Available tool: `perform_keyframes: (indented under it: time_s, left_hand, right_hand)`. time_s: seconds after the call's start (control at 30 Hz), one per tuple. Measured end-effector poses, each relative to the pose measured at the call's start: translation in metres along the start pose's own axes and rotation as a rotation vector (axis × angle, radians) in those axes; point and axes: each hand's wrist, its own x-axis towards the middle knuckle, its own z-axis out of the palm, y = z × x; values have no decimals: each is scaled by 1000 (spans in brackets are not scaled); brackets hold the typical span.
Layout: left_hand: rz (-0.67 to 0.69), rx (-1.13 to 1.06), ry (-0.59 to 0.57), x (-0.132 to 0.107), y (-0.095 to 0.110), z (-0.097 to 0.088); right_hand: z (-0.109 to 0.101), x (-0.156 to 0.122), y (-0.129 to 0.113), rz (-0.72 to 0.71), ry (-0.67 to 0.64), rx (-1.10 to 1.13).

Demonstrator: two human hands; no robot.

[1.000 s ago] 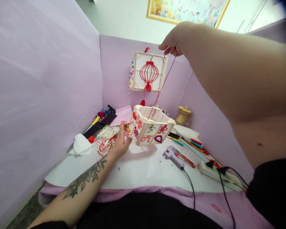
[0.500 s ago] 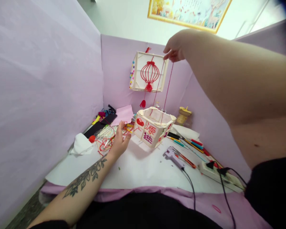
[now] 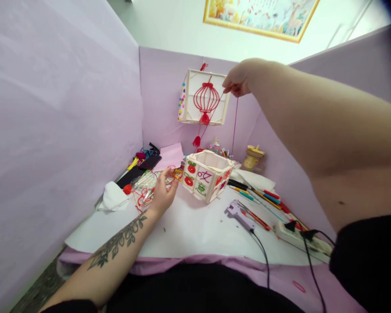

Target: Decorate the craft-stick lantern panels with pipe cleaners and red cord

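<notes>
— Well, the right hand point(image 3: 236, 82) is pinching up high, grip narrow, thumb and fingertips closing on the red strings point(image 3: 235, 126).
— And those strings are running straight down to the stick lantern point(image 3: 208, 176)?
— Yes, they are fastening at its open top rim, and the lantern is hanging low over the worktop point(image 3: 189, 230); whether its base is touching the surface I cannot tell.
— How is it looking to handle?
— I am reading it as very light: thin wooden sticks, pale panels with yarn figures. Stiff in the frame, but fragile; squeezing a panel would likely be denting it. The strings or the corner sticks are looking like the safe places to take hold. On thread it is free to spin.
— The left hand point(image 3: 161, 191)?
— Its grip is lying open, fingers loosely spread, holding nothing I can make out, just beside the lantern's left corner and over a tangle of red thread point(image 3: 141, 198).
— Around them?
— A finished lantern point(image 3: 204, 98) is hanging on the back wall point(image 3: 163, 100) behind the strings, a glue gun point(image 3: 237, 213) is lying near to the right, with pens point(image 3: 263, 196) and a power strip point(image 3: 296, 237) beyond.
</notes>
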Motion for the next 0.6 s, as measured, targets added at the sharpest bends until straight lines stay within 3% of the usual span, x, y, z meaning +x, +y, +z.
perform_keyframes:
  time_s: [0.17, 0.6]
  left_hand:
    - [-8, 11, -10, 0, -4, 1]
    - [-24, 0, -82, 1, -1, 3]
  right_hand:
    - [6, 3, 3, 92, -5, 38]
    - [-3, 9, -2, 68, -5, -1]
